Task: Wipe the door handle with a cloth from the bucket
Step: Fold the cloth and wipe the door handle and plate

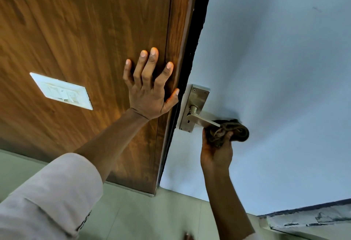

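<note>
Right hand (216,154) fingers (229,135) clutch cloth (228,131) against door handle (206,121) tip.

handle (204,121) tip: buried in cloth (228,131) | right hand (216,154) palm: hidden | switch plate (61,90) markings: too blurred to tell

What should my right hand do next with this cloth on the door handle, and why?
Probably slide the cloth along the lever toward the backplate. The right hand has it bunched only at the lever's free end, so the neck and plate look untouched. The left hand lies flat on the wooden panel, bracing.
</note>
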